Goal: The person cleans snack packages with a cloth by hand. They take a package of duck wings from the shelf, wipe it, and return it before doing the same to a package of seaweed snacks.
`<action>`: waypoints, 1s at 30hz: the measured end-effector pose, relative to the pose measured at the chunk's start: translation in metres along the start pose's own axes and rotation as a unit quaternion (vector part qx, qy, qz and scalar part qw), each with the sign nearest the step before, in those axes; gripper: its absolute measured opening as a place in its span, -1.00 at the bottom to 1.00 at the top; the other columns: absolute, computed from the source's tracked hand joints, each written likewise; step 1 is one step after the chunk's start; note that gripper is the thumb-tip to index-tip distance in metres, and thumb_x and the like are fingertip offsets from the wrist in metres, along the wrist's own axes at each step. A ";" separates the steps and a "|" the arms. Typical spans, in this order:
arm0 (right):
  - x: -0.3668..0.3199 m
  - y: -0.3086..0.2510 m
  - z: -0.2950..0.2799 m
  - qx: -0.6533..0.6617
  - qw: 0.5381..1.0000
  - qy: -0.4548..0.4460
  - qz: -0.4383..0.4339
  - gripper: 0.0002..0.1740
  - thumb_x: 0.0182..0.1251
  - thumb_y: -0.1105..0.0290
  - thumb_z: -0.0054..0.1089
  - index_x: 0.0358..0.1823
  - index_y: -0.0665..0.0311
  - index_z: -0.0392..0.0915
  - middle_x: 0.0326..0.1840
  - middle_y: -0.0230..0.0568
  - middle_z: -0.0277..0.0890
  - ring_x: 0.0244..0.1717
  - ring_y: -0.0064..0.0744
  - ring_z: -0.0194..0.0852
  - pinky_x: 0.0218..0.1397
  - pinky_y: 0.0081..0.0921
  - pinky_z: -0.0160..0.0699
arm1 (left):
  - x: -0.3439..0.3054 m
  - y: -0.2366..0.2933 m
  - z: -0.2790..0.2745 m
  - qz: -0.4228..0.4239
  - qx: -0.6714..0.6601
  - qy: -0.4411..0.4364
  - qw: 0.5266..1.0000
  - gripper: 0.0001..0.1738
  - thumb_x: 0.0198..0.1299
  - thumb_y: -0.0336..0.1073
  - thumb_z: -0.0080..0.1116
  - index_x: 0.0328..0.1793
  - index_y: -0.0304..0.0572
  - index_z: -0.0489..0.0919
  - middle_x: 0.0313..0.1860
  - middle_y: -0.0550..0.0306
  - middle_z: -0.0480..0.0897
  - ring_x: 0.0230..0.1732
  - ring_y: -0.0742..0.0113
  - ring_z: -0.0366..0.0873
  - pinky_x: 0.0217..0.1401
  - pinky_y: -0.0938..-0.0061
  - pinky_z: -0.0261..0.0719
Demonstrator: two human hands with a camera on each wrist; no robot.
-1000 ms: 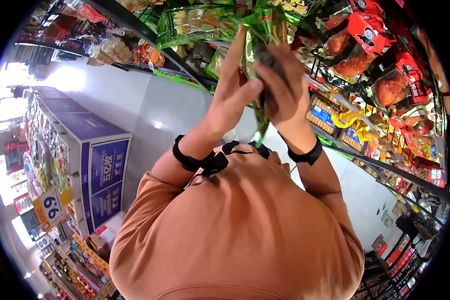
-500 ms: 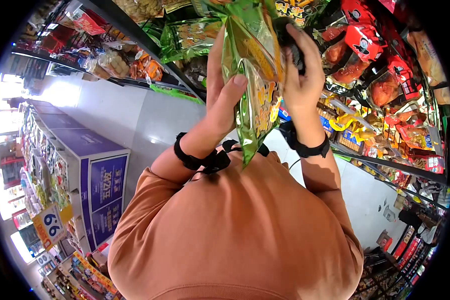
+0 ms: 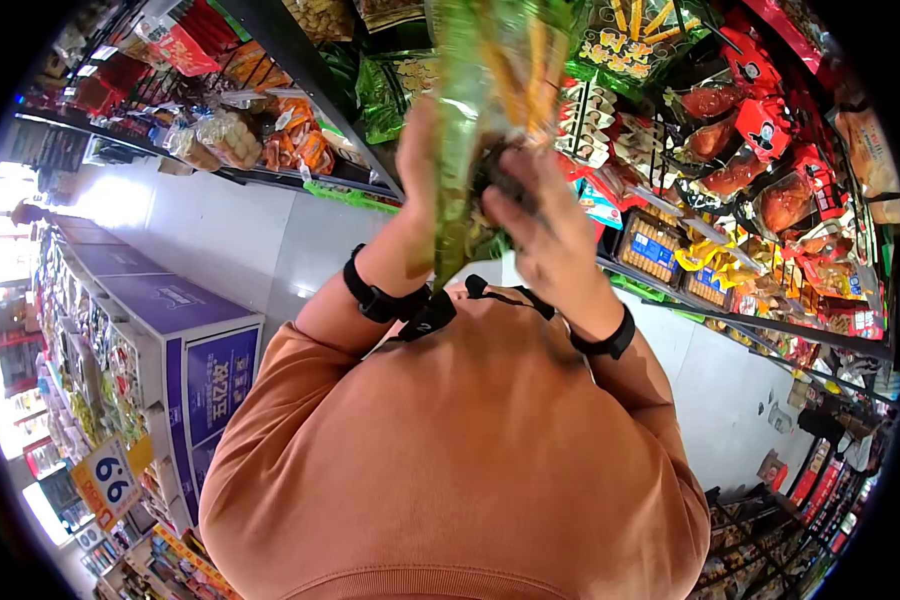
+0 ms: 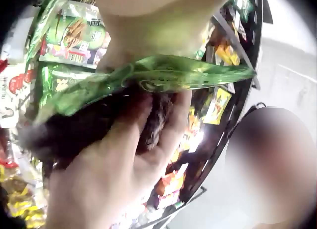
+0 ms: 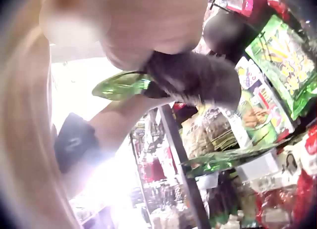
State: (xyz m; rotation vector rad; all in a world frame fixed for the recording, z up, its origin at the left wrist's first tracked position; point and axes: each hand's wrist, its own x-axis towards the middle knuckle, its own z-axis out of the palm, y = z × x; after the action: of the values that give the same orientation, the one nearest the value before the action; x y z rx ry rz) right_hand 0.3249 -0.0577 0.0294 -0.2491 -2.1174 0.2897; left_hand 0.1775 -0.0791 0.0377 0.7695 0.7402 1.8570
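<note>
In the head view my left hand (image 3: pixel 418 165) holds a green, shiny snack bag (image 3: pixel 457 190) up before my chest, turned nearly edge-on. Yellow sticks are printed on its face. My right hand (image 3: pixel 552 225), blurred, grips a dark, soft-looking cloth (image 3: pixel 508 182) against the bag's side. In the left wrist view the cloth (image 4: pixel 79 127) bunches between the right hand's fingers, right under the bag (image 4: pixel 173 73), and the left hand (image 4: pixel 158 21) is above. From the right wrist, the cloth (image 5: pixel 198 80) hangs from the fingers and part of the bag (image 5: pixel 121 88) shows behind.
Shelves of packaged snacks surround the hands: another green bag (image 3: pixel 630 45), red-labelled meat packs (image 3: pixel 785 200) and boxed biscuits (image 3: pixel 650 250). A black shelf edge (image 3: pixel 315 95) slants at upper left. Beyond the pale floor stands a purple display (image 3: pixel 220 370).
The green bag has swung from facing my head to nearly edge-on and moved up and left. My right hand has brought the dark cloth inward and down, against the bag.
</note>
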 end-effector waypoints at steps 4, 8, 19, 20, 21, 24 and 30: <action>0.022 0.021 -0.017 -0.130 0.980 0.139 0.047 -0.45 -0.02 0.75 0.04 0.07 0.28 0.60 0.25 0.09 0.42 0.27 0.05 0.41 0.34 -0.22 0.38 | -0.009 0.002 0.025 -0.156 -0.043 -0.148 0.976 -0.05 0.24 0.32 -0.10 0.53 -0.20 0.01 0.39 -0.03 0.27 0.34 0.21 0.26 0.38 0.35 0.21; 0.028 0.026 -0.037 -0.078 0.973 0.186 0.113 -0.43 -0.05 0.74 0.02 0.10 0.33 0.56 0.26 0.11 0.42 0.21 0.05 0.46 0.26 -0.28 0.44 | -0.006 -0.003 0.040 -0.144 0.009 -0.304 0.942 0.15 0.14 0.04 0.22 0.62 -0.13 -0.31 0.59 0.03 -0.06 0.58 0.22 -0.11 0.55 0.33 -0.14; -0.023 0.005 -0.026 0.042 0.999 0.013 0.026 -0.36 -0.11 0.79 0.04 0.09 0.22 0.59 0.34 0.10 0.34 0.31 0.06 0.38 0.35 -0.19 0.40 | -0.007 -0.017 0.063 -0.040 -0.004 -0.006 0.999 -0.44 0.35 0.11 -0.13 0.21 -0.17 0.47 -0.08 0.16 0.61 -0.12 0.39 0.55 0.01 0.47 0.50; -0.030 0.011 -0.022 0.020 0.999 0.027 -0.001 -0.49 -0.01 0.61 0.13 0.05 0.15 0.62 0.32 0.01 0.37 0.30 0.02 0.39 0.35 -0.15 0.41 | -0.005 -0.025 0.061 -0.020 0.015 0.030 0.999 -0.43 0.34 0.13 -0.13 0.18 -0.17 0.49 -0.10 0.14 0.62 -0.15 0.38 0.57 -0.02 0.47 0.52; -0.031 0.012 -0.025 0.026 0.999 0.029 -0.004 -0.49 -0.01 0.61 0.13 0.05 0.15 0.62 0.32 0.01 0.37 0.30 0.02 0.39 0.35 -0.15 0.41 | -0.001 -0.029 0.061 0.000 0.034 0.066 0.997 -0.41 0.32 0.16 -0.12 0.16 -0.18 0.51 -0.13 0.13 0.64 -0.17 0.38 0.58 -0.05 0.48 0.54; -0.038 0.004 -0.033 -0.057 0.994 -0.028 -0.089 -0.62 0.16 0.25 0.06 0.02 0.01 0.63 0.29 -0.16 0.43 0.27 -0.10 0.43 0.37 -0.19 0.39 | 0.012 -0.032 0.053 -0.150 -0.144 0.037 0.977 -0.43 0.32 0.17 -0.10 0.14 -0.13 0.52 -0.16 0.06 0.65 -0.19 0.29 0.61 -0.05 0.42 0.58; -0.032 0.024 -0.051 0.007 0.998 0.018 -0.051 -0.58 0.10 0.45 0.13 0.05 0.10 0.59 0.23 -0.08 0.46 0.20 -0.04 0.47 0.24 -0.19 0.52 | -0.002 -0.042 0.070 -0.264 -0.143 0.050 0.953 -0.43 0.22 0.26 0.00 0.05 -0.02 0.58 -0.26 0.13 0.64 -0.32 0.35 0.58 -0.25 0.51 0.57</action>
State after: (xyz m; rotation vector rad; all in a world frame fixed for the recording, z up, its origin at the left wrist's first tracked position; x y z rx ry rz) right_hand 0.3868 -0.0385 0.0230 -0.1354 -2.0848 0.2381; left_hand 0.2549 -0.0543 0.0486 0.2551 0.6425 1.4712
